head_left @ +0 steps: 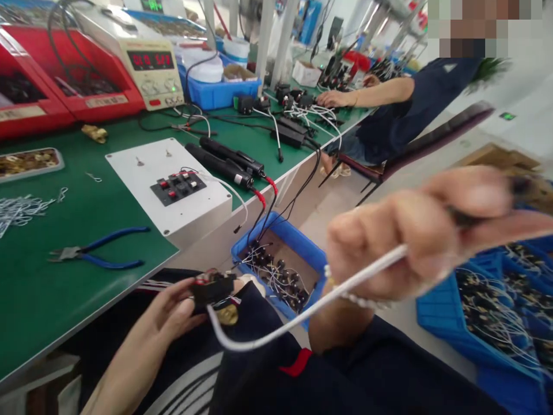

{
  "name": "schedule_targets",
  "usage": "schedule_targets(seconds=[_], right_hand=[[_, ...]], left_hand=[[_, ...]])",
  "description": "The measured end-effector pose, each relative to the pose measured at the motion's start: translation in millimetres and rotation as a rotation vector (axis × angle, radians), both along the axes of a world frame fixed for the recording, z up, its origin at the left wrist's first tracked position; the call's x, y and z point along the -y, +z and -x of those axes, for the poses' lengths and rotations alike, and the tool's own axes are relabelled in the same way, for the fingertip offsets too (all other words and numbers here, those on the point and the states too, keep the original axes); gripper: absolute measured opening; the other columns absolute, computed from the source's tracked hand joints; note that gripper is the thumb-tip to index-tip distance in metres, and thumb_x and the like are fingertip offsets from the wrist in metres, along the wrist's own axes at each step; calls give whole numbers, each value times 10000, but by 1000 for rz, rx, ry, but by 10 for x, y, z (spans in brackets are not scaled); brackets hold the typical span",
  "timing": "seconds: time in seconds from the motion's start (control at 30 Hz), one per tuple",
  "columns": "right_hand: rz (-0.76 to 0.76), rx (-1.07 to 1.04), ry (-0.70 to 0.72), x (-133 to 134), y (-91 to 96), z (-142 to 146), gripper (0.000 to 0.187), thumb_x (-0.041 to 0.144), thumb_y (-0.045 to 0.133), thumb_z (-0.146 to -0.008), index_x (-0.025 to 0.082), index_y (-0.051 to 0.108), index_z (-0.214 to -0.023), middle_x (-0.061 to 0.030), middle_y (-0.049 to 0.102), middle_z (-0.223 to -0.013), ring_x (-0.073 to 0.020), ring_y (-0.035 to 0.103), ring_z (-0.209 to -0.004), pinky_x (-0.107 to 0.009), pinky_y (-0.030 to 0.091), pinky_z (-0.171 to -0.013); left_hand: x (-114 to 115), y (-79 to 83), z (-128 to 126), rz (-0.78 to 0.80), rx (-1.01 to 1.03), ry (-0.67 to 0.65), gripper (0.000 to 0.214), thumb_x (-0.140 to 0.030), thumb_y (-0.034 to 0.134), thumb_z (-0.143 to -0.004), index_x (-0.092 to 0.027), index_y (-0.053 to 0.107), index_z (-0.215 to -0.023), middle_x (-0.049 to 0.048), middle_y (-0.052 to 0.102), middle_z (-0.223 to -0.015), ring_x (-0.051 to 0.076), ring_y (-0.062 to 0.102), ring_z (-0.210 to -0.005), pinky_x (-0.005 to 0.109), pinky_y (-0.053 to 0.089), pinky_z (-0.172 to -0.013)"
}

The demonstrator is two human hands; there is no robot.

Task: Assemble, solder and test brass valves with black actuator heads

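- Nearest is the right hand (401, 230), somewhat blurred; its fingers are closed around a white cable (345, 287), and something dark, too blurred to name, shows between thumb and finger.
- From this hand the cable slopes down to the left, makes a bend, and rises to the underside of a black part (212, 290).
- The left hand (173, 314) grips this black part between thumb and fingers, above the lap. Its long axis lies roughly across the view, right end slightly raised; which face is the front, I cannot tell.
- In my judgement, the step in hand is drawing the cable out while holding the part; the next move seems to call for a steady left grip and gentle tension.
- Beyond the hands, a blue bin (298, 235) contains black pieces with white leads.
- On the green table (30, 300) lie pliers (82, 252), their tips toward the left.
- Farther away, a co-worker's hand (334, 99) is beside black items.
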State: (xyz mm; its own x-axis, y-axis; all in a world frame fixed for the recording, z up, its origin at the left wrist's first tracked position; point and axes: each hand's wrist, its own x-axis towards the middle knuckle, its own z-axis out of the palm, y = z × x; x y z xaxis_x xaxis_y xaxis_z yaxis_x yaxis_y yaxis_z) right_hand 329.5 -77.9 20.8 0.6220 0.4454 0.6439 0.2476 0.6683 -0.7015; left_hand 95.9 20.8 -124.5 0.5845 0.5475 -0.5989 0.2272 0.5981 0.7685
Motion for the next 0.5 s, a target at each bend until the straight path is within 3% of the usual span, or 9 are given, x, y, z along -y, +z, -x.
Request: schedule_targets(seconds=[0.07,0.13,0.2,0.27,0.33,0.43,0.5], right_hand=[[5,37,-116,53,71,-51,505,565,259,-985,243,514,-692,133,255,-427,8,205,-308,-149,220,-347],[136,22,-168,61,-92,-94,423,525,373,-989,242,514,-709,120,307,-472,-4,281,-361,-192,279,-408],[305,-16,-269,48,-463,-228,356,529,431,-979,240,549,-807,104,377,-531,-28,361,-417,-215,322,-453],[521,1,-443,57,-952,-475,337,518,423,-977,222,573,-920,76,470,-597,-60,416,-467,-229,345,-477],[877,13,-636,131,-1456,-788,332,493,434,-966,200,584,-919,56,523,-623,-92,500,-558,-244,413,-568],[1079,-55,-731,410,-2088,-1215,332,444,508,-948,173,569,-766,31,533,-593,-138,539,-610,-289,450,-635],[1184,-89,-783,672,-2391,-1396,315,411,538,-957,155,590,-780,11,583,-661,-150,578,-663,-314,487,-684]], left_hand=[[-10,-135,-171,-20,-52,-97,624,-512,843,-656,-202,654,-1163,112,689,-1188,331,620,-1152,372,579,-882],[-52,-275,-312,8,-77,-168,555,-489,834,-677,-148,682,-1087,137,724,-1070,305,662,-1077,357,581,-864],[-109,-397,-368,35,-87,-158,487,-448,828,-699,-139,687,-1048,132,731,-1015,274,686,-1007,342,593,-814],[-162,-479,-345,76,-73,-117,450,-418,812,-726,-145,681,-1058,126,726,-1031,254,692,-966,349,604,-787],[-195,-518,-290,126,-27,-69,418,-396,785,-763,-154,676,-1086,119,719,-1059,236,691,-943,364,613,-792],[-204,-535,-240,167,25,-32,390,-371,781,-776,-152,682,-1083,116,718,-1054,225,687,-922,366,620,-789],[-201,-542,-243,153,21,-45,401,-374,790,-769,-158,683,-1089,113,717,-1057,229,685,-924,370,624,-779]])
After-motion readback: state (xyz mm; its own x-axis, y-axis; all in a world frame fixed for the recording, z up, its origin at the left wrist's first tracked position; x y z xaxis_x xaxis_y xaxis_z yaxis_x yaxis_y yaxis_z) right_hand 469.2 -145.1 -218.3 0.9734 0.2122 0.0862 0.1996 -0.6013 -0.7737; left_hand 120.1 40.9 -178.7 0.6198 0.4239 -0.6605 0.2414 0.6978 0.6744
